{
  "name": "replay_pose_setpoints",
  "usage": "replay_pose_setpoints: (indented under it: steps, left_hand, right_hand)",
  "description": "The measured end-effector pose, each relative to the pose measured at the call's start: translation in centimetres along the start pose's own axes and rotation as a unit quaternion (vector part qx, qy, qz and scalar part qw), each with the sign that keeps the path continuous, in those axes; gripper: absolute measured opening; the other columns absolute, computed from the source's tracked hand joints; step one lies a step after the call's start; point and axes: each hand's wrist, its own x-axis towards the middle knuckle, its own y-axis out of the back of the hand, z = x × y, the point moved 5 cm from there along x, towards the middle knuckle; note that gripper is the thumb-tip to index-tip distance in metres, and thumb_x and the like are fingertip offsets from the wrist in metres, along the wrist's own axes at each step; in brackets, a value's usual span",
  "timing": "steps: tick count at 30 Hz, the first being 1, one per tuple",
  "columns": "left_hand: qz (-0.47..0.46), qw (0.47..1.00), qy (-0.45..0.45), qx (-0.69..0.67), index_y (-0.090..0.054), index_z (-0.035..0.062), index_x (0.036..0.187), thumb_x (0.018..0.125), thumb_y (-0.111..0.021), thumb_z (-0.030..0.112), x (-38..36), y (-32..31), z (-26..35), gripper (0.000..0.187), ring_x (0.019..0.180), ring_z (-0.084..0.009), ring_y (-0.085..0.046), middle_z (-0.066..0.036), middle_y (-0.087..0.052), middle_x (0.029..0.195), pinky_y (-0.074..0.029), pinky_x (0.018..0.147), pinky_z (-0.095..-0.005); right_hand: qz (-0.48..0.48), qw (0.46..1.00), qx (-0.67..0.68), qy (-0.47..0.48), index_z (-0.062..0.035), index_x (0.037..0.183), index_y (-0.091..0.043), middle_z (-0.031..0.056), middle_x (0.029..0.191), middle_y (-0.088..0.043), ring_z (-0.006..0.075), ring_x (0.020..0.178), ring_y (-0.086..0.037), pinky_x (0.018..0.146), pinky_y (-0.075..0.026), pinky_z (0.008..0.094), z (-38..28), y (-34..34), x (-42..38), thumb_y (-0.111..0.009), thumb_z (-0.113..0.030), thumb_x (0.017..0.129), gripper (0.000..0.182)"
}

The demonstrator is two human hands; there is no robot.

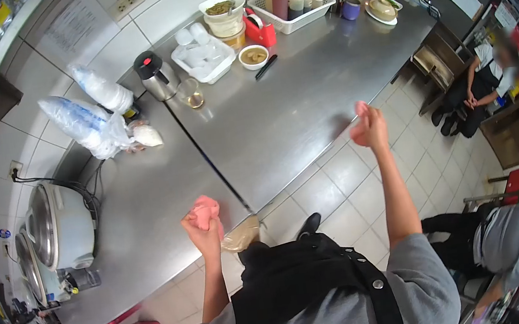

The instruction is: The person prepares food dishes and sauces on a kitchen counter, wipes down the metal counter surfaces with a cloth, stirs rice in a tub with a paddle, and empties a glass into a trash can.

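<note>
My left hand (202, 234) is closed round a crumpled pink cloth (205, 209), just over the near edge of the steel counter (269, 132). Further right, my right hand (373, 130) is raised at the counter's edge with its fingers curled. Pink material that looks like another cloth (358, 135) shows at its fingers, partly hidden by the hand. Both hands are apart from the dishes at the back. A white bowl of brown food (254, 57) and a black-handled utensil (267, 67) lie beyond them.
Along the wall stand a thermal jug (156, 76), a glass (191, 96), a white tray (212, 70) and a basket of sauce bottles (294, 23). Rice cookers (63, 225) sit at left. One person (479, 80) sits at right; another (512, 238) stands nearer.
</note>
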Motion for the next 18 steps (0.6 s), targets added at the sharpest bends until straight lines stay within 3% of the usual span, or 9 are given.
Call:
replay_pose_setpoints:
  steps: [2,3,4,5,7,11,14,16,18]
  left_hand:
    - [0.002,1.000,-0.013,0.007,-0.046,0.0017,0.113,0.072,-0.072,0.004,-0.9,-5.3,2.4,0.049,0.105,-0.0246,-0.054,-0.012,-0.053,0.109,-0.044,0.093,-0.0358]
    - [-0.004,0.999,-0.028,0.014,-0.046,0.0014,0.115,0.072,-0.072,0.004,-1.2,-7.8,3.5,0.050,0.106,-0.0235,-0.053,-0.012,-0.053,0.110,-0.043,0.094,-0.0353]
    - [-0.028,0.998,-0.050,-0.014,-0.047,0.0014,0.116,0.072,-0.074,0.006,-1.1,-10.7,4.4,0.052,0.109,-0.0258,-0.052,-0.013,-0.053,0.113,-0.042,0.096,-0.0379]
    - [-0.052,0.995,-0.073,-0.042,-0.047,0.0014,0.116,0.072,-0.076,0.008,-0.8,-13.5,5.1,0.053,0.112,-0.0281,-0.051,-0.014,-0.052,0.116,-0.042,0.098,-0.0406]
    - [-0.104,0.964,-0.215,0.115,-0.051,0.0020,0.117,0.073,-0.080,0.020,0.3,-18.9,6.5,0.055,0.124,-0.0368,-0.046,-0.020,-0.050,0.128,-0.037,0.104,-0.0478]
    - [-0.155,0.894,-0.164,0.388,-0.055,0.0035,0.120,0.077,-0.078,0.031,2.9,-25.7,12.3,0.056,0.132,-0.0446,-0.039,-0.023,-0.045,0.139,-0.032,0.108,-0.0534]
    - [-0.169,0.922,-0.206,0.283,-0.059,0.0071,0.122,0.081,-0.076,0.035,8.4,-30.8,12.1,0.053,0.136,-0.0417,-0.037,-0.022,-0.040,0.147,-0.033,0.111,-0.0462]
    - [-0.184,0.972,-0.109,0.097,-0.059,0.0021,0.120,0.083,-0.072,0.030,13.3,-35.0,10.6,0.048,0.130,-0.0403,-0.044,-0.020,-0.050,0.137,-0.037,0.107,-0.0430]
    - [-0.137,0.981,-0.091,0.104,-0.059,0.0016,0.119,0.083,-0.073,0.027,17.4,-38.7,9.4,0.046,0.125,-0.0387,-0.047,-0.019,-0.053,0.133,-0.040,0.105,-0.0421]
  right_hand:
    - [-0.253,0.896,0.288,-0.225,-0.0002,0.100,-0.063,0.0125,0.077,-0.065,0.0245,0.062,-0.063,0.061,-0.052,0.0347,-5.7,0.9,3.7,-0.055,-0.011,0.089,0.017]
    - [-0.335,0.799,0.363,-0.342,-0.0013,0.104,-0.064,0.0166,0.096,-0.066,0.0320,0.086,-0.064,0.077,-0.052,0.0398,-6.2,-1.7,2.1,-0.057,-0.003,0.086,0.020]
    - [-0.254,0.941,0.221,-0.022,-0.0031,0.107,-0.066,0.0147,0.108,-0.065,0.0354,0.103,-0.059,0.089,-0.047,0.0416,-7.9,-4.1,0.5,-0.058,-0.015,0.087,0.024]
    - [-0.321,0.928,0.188,0.021,-0.0053,0.115,-0.063,0.0132,0.117,-0.062,0.0340,0.112,-0.055,0.098,-0.041,0.0464,-10.5,-5.8,-1.0,-0.059,-0.023,0.086,0.034]
    - [-0.398,0.901,0.123,0.123,-0.0097,0.132,-0.053,0.0152,0.136,-0.051,0.0342,0.126,-0.046,0.107,-0.031,0.0540,-15.1,-9.3,-5.0,-0.056,-0.028,0.089,0.046]
    - [-0.373,0.902,0.139,0.168,-0.0166,0.146,-0.040,0.0126,0.153,-0.034,0.0320,0.141,-0.031,0.114,-0.018,0.0582,-12.3,-12.5,-4.3,-0.048,-0.032,0.095,0.054]
    - [-0.372,0.922,0.024,0.103,-0.0263,0.151,-0.035,0.0072,0.158,-0.028,0.0313,0.147,-0.021,0.118,-0.011,0.0544,-4.0,-17.0,-1.2,-0.042,-0.036,0.099,0.053]
    - [-0.382,0.922,0.016,0.060,-0.0283,0.150,-0.037,0.0062,0.158,-0.029,0.0319,0.147,-0.021,0.118,-0.011,0.0532,1.4,-18.3,2.3,-0.043,-0.037,0.099,0.052]
    - [-0.379,0.924,0.016,0.053,-0.0279,0.149,-0.039,0.0064,0.157,-0.030,0.0323,0.146,-0.024,0.118,-0.011,0.0528,5.9,-19.7,5.2,-0.044,-0.039,0.099,0.051]
